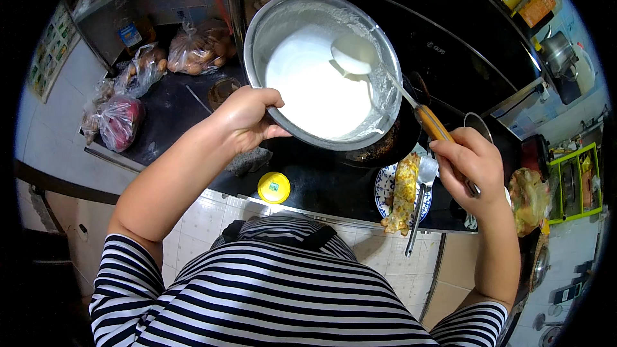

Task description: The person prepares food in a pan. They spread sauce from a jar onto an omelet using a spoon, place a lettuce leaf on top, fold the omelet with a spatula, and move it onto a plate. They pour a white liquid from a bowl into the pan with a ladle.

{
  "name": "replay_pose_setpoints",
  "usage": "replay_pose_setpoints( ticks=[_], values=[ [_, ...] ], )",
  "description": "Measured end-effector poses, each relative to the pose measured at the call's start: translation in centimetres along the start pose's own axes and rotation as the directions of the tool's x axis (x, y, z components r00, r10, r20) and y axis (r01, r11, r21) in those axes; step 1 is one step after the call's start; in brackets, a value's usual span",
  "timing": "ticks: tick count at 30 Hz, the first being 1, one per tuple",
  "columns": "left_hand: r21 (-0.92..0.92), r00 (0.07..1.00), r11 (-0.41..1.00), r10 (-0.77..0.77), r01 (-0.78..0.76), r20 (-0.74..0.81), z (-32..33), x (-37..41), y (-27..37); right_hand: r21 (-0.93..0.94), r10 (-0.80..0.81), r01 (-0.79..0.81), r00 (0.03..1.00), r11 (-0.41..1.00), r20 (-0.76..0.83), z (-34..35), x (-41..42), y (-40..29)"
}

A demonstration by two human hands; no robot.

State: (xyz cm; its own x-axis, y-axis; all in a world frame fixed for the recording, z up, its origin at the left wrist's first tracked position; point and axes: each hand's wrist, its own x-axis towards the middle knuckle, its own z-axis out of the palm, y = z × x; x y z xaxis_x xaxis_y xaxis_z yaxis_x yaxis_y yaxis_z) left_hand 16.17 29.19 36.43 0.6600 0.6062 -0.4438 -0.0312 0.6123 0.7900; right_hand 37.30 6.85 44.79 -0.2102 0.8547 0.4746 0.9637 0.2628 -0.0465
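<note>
My left hand grips the near left rim of a large metal bowl that holds white liquid batter. The bowl is raised over the counter and partly over a dark pan. In my right hand is the wooden handle of a metal ladle; its round scoop is inside the bowl, over the batter. Below the bowl, to the right, a blue-and-white patterned plate bears a long yellow-brown cooked roll. A metal spatula lies across the plate, its handle past the counter's edge.
A round yellow lid lies near the front edge of the black counter. Plastic bags of produce stand at the left, near a small brown bowl. At the right are a bagged item and a green rack.
</note>
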Motion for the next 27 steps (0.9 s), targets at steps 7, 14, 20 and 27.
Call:
replay_pose_setpoints(
  ticks=[7,14,20,27],
  values=[
    [0.01,0.998,1.0,0.028,-0.027,-0.06,0.9,0.6,0.3,0.397,0.48,-0.439,0.877,0.806,-0.005,0.7,-1.1,1.7],
    [-0.023,0.995,1.0,-0.019,0.016,-0.099,0.8,1.5,0.1,0.797,0.86,-0.584,0.475,0.151,0.185,0.8,-0.5,2.7],
    [-0.061,0.998,0.998,0.025,-0.028,-0.055,0.8,0.9,0.2,0.838,0.866,-0.532,0.47,0.121,0.173,0.0,0.2,3.2],
    [-0.092,0.995,0.996,-0.01,0.002,-0.095,0.5,1.4,0.4,0.853,0.866,-0.482,0.494,0.2,0.076,-2.5,1.6,4.2]
  ],
)
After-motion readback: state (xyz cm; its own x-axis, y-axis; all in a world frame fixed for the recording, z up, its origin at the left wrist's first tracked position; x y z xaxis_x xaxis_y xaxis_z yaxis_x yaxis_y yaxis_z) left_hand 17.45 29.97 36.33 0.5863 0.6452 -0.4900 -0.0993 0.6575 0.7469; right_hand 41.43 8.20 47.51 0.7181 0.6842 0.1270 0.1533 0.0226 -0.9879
